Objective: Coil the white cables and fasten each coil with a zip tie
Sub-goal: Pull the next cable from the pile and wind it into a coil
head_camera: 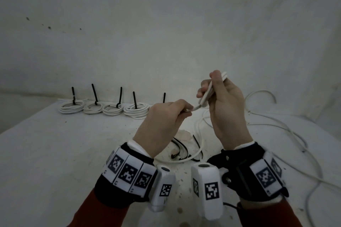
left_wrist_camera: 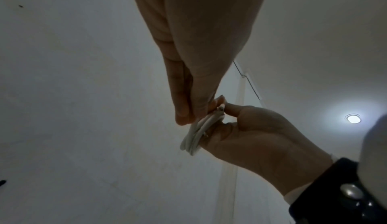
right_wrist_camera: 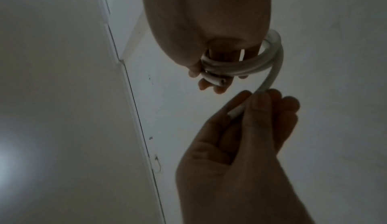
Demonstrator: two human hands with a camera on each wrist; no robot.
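Observation:
My right hand point(head_camera: 208, 88) is raised over the table and grips a small coil of white cable point(head_camera: 209, 93) of a few turns. The right wrist view shows that coil point(right_wrist_camera: 232, 65) looped round the fingers, one cut end sticking out. A short stretch of the cable runs down from the coil to my left hand point(head_camera: 186, 110), which pinches it near its tip between thumb and fingers point(right_wrist_camera: 259, 105). In the left wrist view the coil point(left_wrist_camera: 193, 138) lies between both hands. Loose black zip ties point(head_camera: 181, 150) lie on the table under my hands.
Several tied coils point(head_camera: 113, 109) with upright black zip-tie tails line the back of the white table point(head_camera: 55, 153). One more tail point(head_camera: 164, 96) stands behind my left hand. Loose white cable point(head_camera: 287, 129) sprawls across the right side, and another length point(head_camera: 198, 129) curves below my hands.

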